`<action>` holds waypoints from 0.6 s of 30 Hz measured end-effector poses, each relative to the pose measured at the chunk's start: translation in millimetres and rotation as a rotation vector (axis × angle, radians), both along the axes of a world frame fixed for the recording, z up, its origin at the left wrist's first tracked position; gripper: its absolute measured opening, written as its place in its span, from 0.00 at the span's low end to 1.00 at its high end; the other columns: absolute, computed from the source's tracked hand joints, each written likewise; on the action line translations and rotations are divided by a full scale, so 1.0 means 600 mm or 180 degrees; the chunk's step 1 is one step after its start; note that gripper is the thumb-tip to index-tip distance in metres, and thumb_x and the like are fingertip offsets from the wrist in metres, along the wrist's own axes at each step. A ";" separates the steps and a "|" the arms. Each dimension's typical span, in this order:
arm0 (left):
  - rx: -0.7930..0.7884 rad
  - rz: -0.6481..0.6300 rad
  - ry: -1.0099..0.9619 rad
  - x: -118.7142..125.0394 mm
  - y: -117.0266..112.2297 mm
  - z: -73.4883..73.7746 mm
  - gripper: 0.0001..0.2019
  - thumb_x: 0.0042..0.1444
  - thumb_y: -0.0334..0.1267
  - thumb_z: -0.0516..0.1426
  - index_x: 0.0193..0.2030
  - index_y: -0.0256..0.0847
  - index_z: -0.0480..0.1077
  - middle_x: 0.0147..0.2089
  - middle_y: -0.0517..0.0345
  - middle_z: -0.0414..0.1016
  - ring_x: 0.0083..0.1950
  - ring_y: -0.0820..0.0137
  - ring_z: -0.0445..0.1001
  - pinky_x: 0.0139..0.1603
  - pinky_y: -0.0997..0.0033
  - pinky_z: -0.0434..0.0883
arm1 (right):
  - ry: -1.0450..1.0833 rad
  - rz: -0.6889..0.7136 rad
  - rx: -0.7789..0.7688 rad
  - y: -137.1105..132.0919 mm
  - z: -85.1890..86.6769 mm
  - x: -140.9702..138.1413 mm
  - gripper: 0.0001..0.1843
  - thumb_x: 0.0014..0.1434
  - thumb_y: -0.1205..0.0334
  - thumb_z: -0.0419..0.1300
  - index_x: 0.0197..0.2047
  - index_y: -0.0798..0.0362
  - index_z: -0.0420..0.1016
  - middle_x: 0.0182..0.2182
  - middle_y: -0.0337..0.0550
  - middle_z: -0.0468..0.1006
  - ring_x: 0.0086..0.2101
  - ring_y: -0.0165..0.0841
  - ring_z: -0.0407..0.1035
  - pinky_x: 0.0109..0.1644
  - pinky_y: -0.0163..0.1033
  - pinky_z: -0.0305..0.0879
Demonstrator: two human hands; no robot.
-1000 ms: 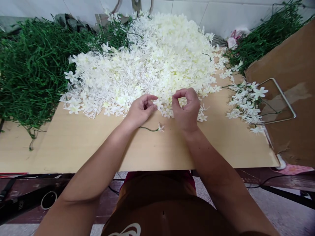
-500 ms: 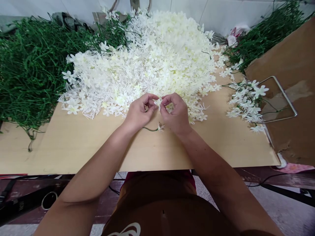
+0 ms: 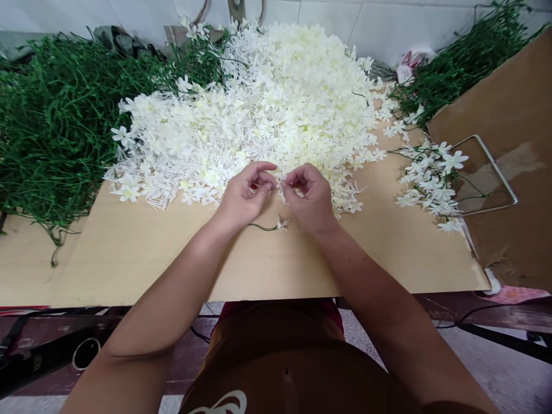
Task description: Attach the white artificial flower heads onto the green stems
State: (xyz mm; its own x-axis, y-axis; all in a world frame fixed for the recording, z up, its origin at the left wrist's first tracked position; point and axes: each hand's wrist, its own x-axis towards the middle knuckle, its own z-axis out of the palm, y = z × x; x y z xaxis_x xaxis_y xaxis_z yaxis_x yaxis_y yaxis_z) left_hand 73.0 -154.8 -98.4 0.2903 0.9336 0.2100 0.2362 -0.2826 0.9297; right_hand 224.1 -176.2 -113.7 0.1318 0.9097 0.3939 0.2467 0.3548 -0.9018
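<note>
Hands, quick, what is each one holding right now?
Left hand: closed, pinching a small white flower.
Right hand: closed, pinching the same flower.

No text can be read; the white mark [image 3: 224,402] on the brown garment [image 3: 284,356] may be a logo.

Small white piece [image 3: 281,187] pinched between left hand [image 3: 246,198] and right hand [image 3: 309,198]: too small to identify | sprig [image 3: 276,225]: stem end hidden under left hand | green stems [image 3: 43,126] run off left edge | cardboard [image 3: 509,103] cropped at right edge
</note>
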 end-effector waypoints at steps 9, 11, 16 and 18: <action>-0.0479 0.0149 -0.0301 0.002 0.006 -0.007 0.05 0.50 0.37 0.63 0.33 0.39 0.73 0.30 0.59 0.75 0.32 0.73 0.71 0.34 0.73 0.69 | 0.0869 0.0283 -0.0454 -0.004 0.009 -0.002 0.11 0.49 0.63 0.66 0.29 0.50 0.65 0.26 0.32 0.69 0.27 0.24 0.63 0.33 0.34 0.64; -0.0486 0.0113 -0.0354 0.002 0.006 -0.006 0.06 0.50 0.37 0.63 0.32 0.39 0.72 0.29 0.60 0.73 0.31 0.73 0.70 0.33 0.73 0.68 | 0.0921 0.0388 -0.0473 -0.006 0.009 -0.004 0.12 0.49 0.62 0.66 0.29 0.50 0.65 0.26 0.32 0.69 0.26 0.24 0.63 0.33 0.35 0.65; -0.0674 -0.0048 -0.0519 0.000 0.008 -0.009 0.08 0.48 0.38 0.65 0.33 0.39 0.71 0.30 0.60 0.73 0.32 0.74 0.70 0.35 0.74 0.68 | 0.0976 0.0417 -0.0513 -0.007 0.007 -0.005 0.13 0.48 0.60 0.68 0.29 0.50 0.66 0.26 0.32 0.69 0.27 0.25 0.64 0.35 0.36 0.66; -0.0827 -0.0123 -0.0511 -0.002 0.009 -0.010 0.11 0.48 0.41 0.66 0.33 0.39 0.71 0.30 0.60 0.73 0.32 0.74 0.69 0.35 0.73 0.67 | 0.0988 0.0387 -0.0541 -0.008 0.007 -0.006 0.14 0.48 0.59 0.69 0.29 0.50 0.66 0.26 0.32 0.69 0.27 0.25 0.64 0.35 0.36 0.66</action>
